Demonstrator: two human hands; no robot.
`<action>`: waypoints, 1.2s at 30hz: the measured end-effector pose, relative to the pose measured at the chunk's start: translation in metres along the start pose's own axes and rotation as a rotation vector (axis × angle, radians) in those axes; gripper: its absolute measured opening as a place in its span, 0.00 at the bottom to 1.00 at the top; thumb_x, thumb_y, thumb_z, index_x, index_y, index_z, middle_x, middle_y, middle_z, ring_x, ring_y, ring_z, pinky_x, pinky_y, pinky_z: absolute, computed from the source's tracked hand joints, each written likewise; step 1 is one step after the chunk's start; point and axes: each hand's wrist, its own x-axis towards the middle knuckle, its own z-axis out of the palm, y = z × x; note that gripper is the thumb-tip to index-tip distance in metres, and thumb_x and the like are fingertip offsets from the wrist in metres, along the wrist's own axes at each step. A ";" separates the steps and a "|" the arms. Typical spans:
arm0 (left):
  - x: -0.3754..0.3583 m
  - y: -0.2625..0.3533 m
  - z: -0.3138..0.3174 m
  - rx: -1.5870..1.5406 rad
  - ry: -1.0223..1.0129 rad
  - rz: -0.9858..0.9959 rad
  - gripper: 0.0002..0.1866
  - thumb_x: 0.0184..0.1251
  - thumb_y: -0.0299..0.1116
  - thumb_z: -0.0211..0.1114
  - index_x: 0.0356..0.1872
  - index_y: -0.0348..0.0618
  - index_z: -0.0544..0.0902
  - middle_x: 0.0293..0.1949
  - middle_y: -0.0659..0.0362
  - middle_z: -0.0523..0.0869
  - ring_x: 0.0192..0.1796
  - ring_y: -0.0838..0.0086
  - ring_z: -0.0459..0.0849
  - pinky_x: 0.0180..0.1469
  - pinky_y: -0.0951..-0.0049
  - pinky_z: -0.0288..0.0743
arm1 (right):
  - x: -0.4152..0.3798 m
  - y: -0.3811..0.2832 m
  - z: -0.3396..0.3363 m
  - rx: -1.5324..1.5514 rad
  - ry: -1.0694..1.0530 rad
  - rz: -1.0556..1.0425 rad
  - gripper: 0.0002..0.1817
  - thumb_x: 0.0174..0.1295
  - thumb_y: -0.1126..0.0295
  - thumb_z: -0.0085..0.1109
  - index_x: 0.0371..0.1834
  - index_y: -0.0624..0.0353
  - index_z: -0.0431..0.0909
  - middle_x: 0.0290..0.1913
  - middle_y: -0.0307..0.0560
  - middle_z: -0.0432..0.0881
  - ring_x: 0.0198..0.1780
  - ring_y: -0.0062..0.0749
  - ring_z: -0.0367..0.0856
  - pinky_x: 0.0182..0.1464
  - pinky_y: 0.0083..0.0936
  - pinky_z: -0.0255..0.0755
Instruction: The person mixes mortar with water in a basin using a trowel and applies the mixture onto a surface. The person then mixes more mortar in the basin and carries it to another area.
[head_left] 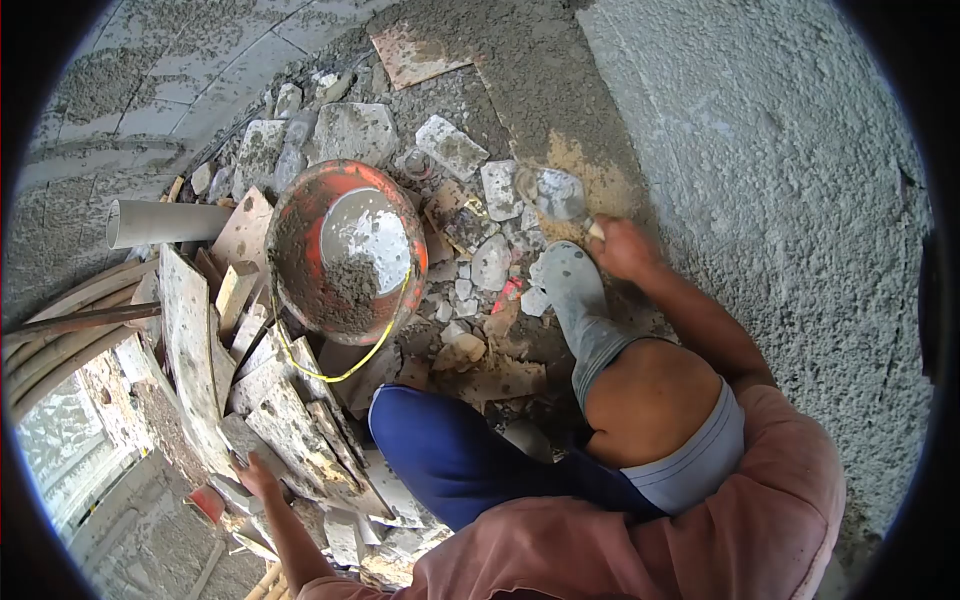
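Note:
My right hand [627, 248] is closed around the pale handle of a trowel [557, 193], whose rounded, wet-looking blade lies low over the mortar-smeared ground by the rough grey wall. Down at the left, my left hand [260, 476] is among the piled boards, fingers bent at the edge of a greyish piece; I cannot tell whether it grips that piece. An orange bucket [415, 215] caked with mortar stands between the hands. Inside it are grey mortar [350, 292] and shiny liquid, and a yellow handle [345, 377] hangs over its near side.
Splattered wooden boards [190, 340] lean in a heap left of the bucket, with a grey pipe [165, 222] behind. Broken blocks [355, 132] and rubble cover the ground ahead. A rough plastered wall [780, 190] rises at the right. My booted foot [572, 275] is near the trowel.

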 end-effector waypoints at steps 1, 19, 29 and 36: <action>-0.003 0.005 -0.002 0.008 -0.003 -0.005 0.42 0.62 0.47 0.61 0.74 0.31 0.67 0.66 0.38 0.78 0.62 0.50 0.79 0.67 0.59 0.69 | -0.010 -0.016 0.009 -0.037 -0.101 -0.011 0.19 0.66 0.59 0.58 0.50 0.64 0.79 0.43 0.67 0.86 0.47 0.63 0.85 0.52 0.51 0.78; -0.003 0.006 -0.002 0.088 0.017 -0.007 0.41 0.62 0.49 0.60 0.73 0.31 0.69 0.71 0.39 0.73 0.70 0.48 0.74 0.73 0.60 0.64 | 0.065 0.007 0.005 0.697 -0.048 0.278 0.19 0.67 0.60 0.64 0.47 0.68 0.80 0.27 0.47 0.82 0.19 0.32 0.80 0.21 0.35 0.74; -0.010 0.022 -0.005 0.065 0.000 -0.048 0.42 0.59 0.48 0.60 0.74 0.37 0.69 0.64 0.39 0.80 0.55 0.53 0.82 0.61 0.58 0.71 | 0.192 0.012 -0.012 0.322 0.386 0.159 0.23 0.66 0.57 0.64 0.53 0.66 0.82 0.45 0.62 0.88 0.47 0.56 0.87 0.51 0.43 0.79; -0.014 0.031 -0.008 0.078 0.016 -0.060 0.42 0.59 0.48 0.60 0.75 0.36 0.68 0.61 0.39 0.81 0.55 0.53 0.82 0.62 0.59 0.72 | 0.090 -0.093 -0.087 0.315 0.182 -0.093 0.18 0.67 0.58 0.62 0.49 0.62 0.82 0.42 0.64 0.87 0.47 0.59 0.87 0.50 0.48 0.78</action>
